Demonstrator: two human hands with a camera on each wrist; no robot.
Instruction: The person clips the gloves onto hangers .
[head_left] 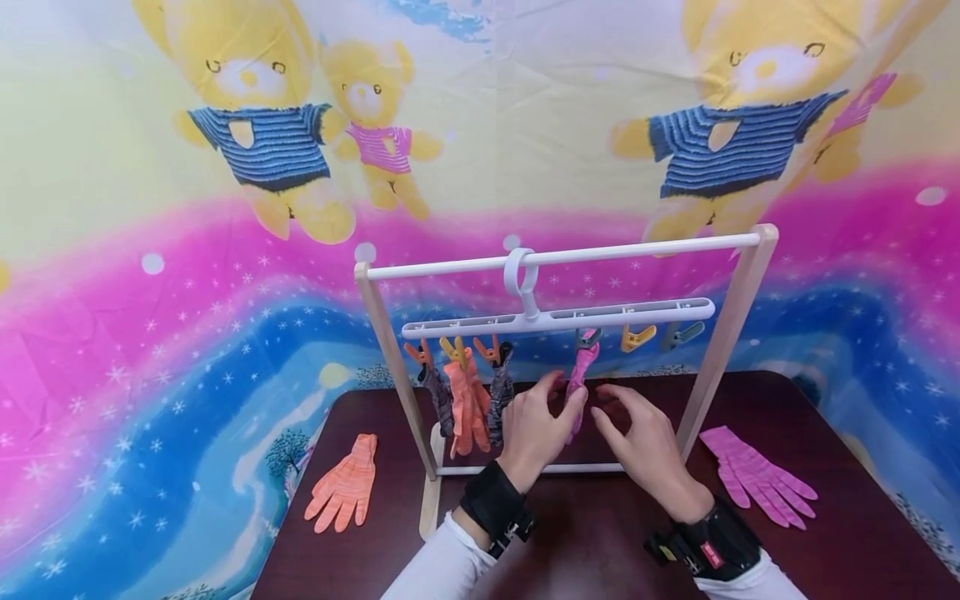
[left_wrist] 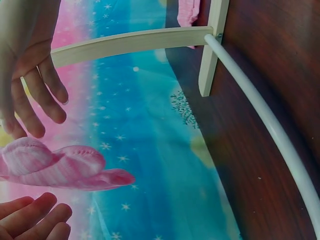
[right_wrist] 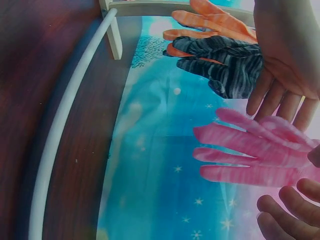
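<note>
A pink glove [head_left: 582, 367] hangs from a grey-green clip [head_left: 588, 338] on the white hanger [head_left: 630, 314], fingers downward. My left hand [head_left: 536, 425] is beside it on the left, its thumb overlapping the glove in the head view. On the other side is my right hand [head_left: 641, 437], its fingers spread and apart from the glove. In the left wrist view, the pink glove [left_wrist: 60, 165] hangs between the fingers of both hands, neither gripping it. The right wrist view shows the glove's fingers [right_wrist: 235, 155] hanging loose and separated.
Left on the hanger, clips hold an orange glove [head_left: 468, 408] between two dark striped gloves [head_left: 501, 396]. A yellow clip [head_left: 639, 337] and another grey-green clip [head_left: 682, 335] hang bare. An orange glove [head_left: 345, 483] and a pink glove [head_left: 757, 477] lie beside the rack's wooden posts [head_left: 727, 342].
</note>
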